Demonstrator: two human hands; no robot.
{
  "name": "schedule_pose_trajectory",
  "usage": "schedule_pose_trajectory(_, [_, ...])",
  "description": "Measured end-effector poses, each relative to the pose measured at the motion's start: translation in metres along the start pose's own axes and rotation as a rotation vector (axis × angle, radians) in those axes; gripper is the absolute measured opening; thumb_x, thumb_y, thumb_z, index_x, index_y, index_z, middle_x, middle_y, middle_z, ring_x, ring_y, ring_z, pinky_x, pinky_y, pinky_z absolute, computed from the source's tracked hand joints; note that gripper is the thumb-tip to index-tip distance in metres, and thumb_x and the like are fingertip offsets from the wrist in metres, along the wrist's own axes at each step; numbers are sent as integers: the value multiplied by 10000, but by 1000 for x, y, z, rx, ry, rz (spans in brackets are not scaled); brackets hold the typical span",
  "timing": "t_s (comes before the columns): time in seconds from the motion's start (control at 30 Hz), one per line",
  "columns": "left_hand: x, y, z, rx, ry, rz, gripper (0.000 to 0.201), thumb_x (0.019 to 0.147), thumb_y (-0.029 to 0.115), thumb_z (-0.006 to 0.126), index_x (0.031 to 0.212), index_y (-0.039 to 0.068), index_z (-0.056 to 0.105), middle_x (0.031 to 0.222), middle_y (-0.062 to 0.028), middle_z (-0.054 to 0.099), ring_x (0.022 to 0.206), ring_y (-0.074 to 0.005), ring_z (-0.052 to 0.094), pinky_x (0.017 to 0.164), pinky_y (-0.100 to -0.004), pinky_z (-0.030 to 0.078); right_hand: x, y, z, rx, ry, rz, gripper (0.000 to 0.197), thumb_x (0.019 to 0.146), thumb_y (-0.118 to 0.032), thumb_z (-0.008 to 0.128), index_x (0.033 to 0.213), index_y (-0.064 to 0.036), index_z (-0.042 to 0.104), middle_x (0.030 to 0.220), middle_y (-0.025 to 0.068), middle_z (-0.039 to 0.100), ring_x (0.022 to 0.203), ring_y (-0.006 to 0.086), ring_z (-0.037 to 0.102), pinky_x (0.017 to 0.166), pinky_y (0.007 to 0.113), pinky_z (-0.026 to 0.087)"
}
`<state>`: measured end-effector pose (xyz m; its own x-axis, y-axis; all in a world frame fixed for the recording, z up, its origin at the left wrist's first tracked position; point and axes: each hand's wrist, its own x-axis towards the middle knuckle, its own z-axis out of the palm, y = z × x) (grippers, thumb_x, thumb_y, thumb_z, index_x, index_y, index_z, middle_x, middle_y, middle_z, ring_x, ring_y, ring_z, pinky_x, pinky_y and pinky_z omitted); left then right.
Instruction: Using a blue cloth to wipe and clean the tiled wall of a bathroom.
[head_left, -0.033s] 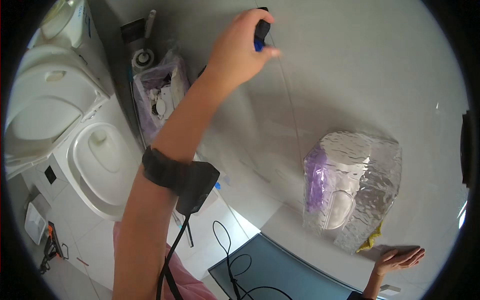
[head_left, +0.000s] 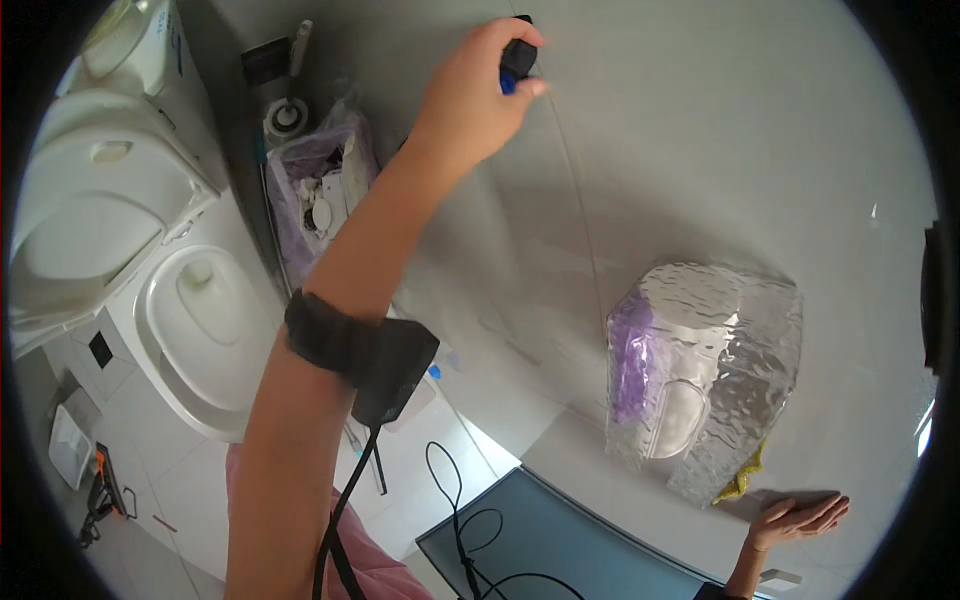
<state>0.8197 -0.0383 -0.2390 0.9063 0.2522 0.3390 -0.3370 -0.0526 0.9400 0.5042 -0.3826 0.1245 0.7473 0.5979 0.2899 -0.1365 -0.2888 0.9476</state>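
My left hand (head_left: pixel 465 105) is raised at the top middle, curled around a small black and blue object (head_left: pixel 519 58) held close to the grey wall (head_left: pixel 700 130), near a thin vertical joint line. The fingers hide part of it, and its kind is unclear. A black strap with a box-shaped device (head_left: pixel 390 365) circles my left forearm, and a cable runs down from it. At the lower right, my right hand (head_left: pixel 798 519) is open, fingers stretched out beside the wall; whether it touches is unclear. Above it hangs a clear, rippled plastic cover (head_left: pixel 765 330) over white and purple contents.
A white toilet (head_left: pixel 205 330) with raised lid stands at left. Beside it are a purple-lined bin (head_left: pixel 290 225) of rubbish and a toilet brush holder (head_left: pixel 286 117). Dark-topped furniture or panel (head_left: pixel 560 530) and black cables (head_left: pixel 465 530) lie below. A yellow piece (head_left: pixel 742 480) pokes from the cover's bottom.
My left hand has shifted slightly left and up, and the black and blue object has turned a little in its grip. My right hand has stayed put.
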Motion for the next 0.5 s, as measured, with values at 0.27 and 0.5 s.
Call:
schedule_pose_trajectory(0.27, [41,48,-4,-626,281,78,553,955,196,525,1429,11,307,1307,-180,485,1187,-297,497,1010,-377,386,-4,0,-5,-1,-48,9,695,956,-454,334,1455,26,268,1511,224,243,1415,378,191,1135,549,103])
schedule_pose_trajectory(0.5, [-34,43,54,55,159,394,628,823,86,592,1422,116,403,1260,-160,559,1295,-388,413,999,-609,314,-1,-5,-6,17,-70,49,672,951,-403,339,1462,21,238,1525,212,214,1420,391,165,1137,557,83])
